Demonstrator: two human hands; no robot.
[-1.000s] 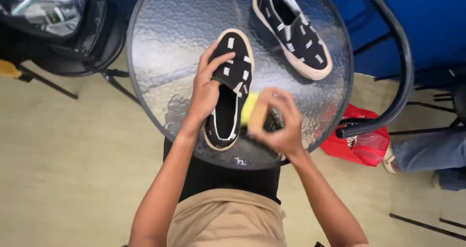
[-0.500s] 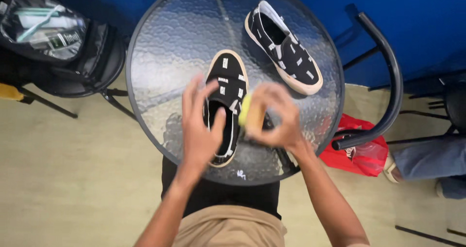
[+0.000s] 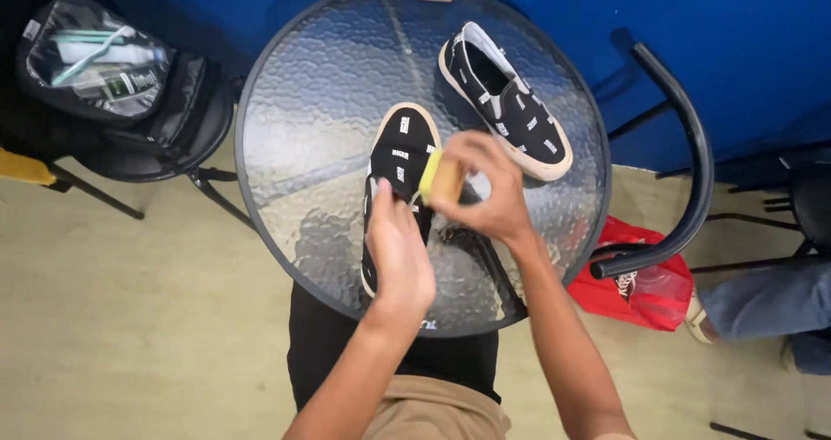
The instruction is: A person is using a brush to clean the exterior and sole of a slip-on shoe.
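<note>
**Shoe cleaning, round glass table – head cam**

Since prev. frame: left hand [image 3: 398, 254] has slid down the black slip-on shoe with white patches and cream sole [image 3: 398, 176] toward its heel; shoe position approx. unchanged.

L hand: flat, fingers together, lying over rear half of shoe at frame centre.
R hand [image 3: 485, 189]: fingers curled, pinching yellow-and-tan block-shaped brush [image 3: 437, 179], which sits at shoe's right edge; contact can't be confirmed.
Shoe on round textured-glass table w/ dark rim [image 3: 303, 128], toe toward top of frame.
Second matching shoe [image 3: 506, 102]: upper right of tabletop, well apart.
Red plastic bag [image 3: 636, 280]: floor, lower right.
</note>
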